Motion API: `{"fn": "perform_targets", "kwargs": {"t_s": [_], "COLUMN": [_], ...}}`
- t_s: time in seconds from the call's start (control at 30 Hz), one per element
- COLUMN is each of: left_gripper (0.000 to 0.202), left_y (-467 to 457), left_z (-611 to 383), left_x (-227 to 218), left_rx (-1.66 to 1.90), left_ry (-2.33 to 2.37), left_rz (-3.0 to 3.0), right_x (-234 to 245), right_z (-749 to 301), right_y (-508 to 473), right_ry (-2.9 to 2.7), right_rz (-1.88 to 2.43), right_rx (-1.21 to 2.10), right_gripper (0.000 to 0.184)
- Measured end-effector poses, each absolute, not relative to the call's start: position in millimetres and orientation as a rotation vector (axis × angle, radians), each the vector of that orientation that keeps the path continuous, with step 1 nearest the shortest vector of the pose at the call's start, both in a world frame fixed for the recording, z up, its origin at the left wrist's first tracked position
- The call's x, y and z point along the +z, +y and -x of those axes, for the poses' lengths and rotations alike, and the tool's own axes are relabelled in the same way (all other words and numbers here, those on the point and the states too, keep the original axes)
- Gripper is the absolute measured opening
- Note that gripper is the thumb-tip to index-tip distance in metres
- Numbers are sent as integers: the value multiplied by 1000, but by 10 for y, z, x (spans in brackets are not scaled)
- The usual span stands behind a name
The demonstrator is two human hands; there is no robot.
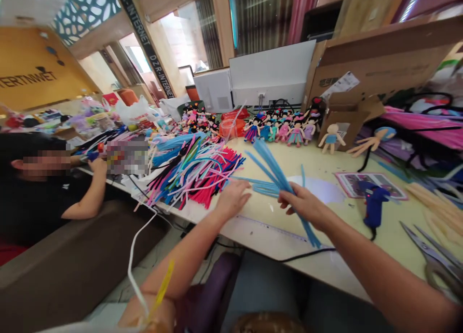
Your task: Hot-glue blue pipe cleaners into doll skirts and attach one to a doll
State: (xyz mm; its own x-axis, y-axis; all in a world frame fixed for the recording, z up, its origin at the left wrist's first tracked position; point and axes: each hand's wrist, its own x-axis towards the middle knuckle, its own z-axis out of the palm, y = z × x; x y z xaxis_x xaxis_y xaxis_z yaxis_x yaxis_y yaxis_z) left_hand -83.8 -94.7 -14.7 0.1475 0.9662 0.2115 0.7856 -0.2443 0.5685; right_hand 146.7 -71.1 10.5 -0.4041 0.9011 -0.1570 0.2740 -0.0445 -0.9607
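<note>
My right hand (306, 205) is closed around a bundle of light blue pipe cleaners (271, 166) that fan up and to the left, with their lower ends sticking out below my wrist. My left hand (233, 198) rests fingers-down on the table, touching a few blue pipe cleaners (258, 186) lying flat between my hands. To its left spreads a big heap of pink, blue, white and black pipe cleaners (191, 171). A ruler (275, 227) lies along the near table edge.
A blue glue gun (374, 205) and scissors (432, 256) lie at right. Small pipe-cleaner dolls (285, 128) line the back, near a cardboard box (379, 68) and a monitor (269, 75). Another person (39, 188) sits at left, hand on the table.
</note>
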Motion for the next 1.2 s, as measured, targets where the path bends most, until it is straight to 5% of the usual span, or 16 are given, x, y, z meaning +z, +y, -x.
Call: {"fn": "perform_targets", "kwargs": {"t_s": [0.1, 0.27, 0.53, 0.87, 1.2], "left_gripper": [42, 42, 37, 54, 21], "left_y": [-650, -499, -533, -557, -426], "left_z": [1196, 1646, 2132, 1893, 1705], "left_x": [-170, -331, -355, -164, -285], "left_rx": [516, 231, 239, 360, 265], "left_ry": [1994, 2228, 2399, 2247, 2062], "left_rz": [-2399, -2506, -2489, -2389, -2533], "right_x": [284, 375, 249, 108, 67], "right_z": [-1709, -1849, -1565, -1338, -1611], "right_y": [-539, -360, -212, -366, -474], "right_ry": [-1548, -1414, -1237, -1257, -1181], "right_rz": [1306, 1281, 1323, 1235, 1260], "right_rx": [1446, 1425, 1617, 1813, 1765], "right_gripper": [20, 24, 30, 32, 31]}}
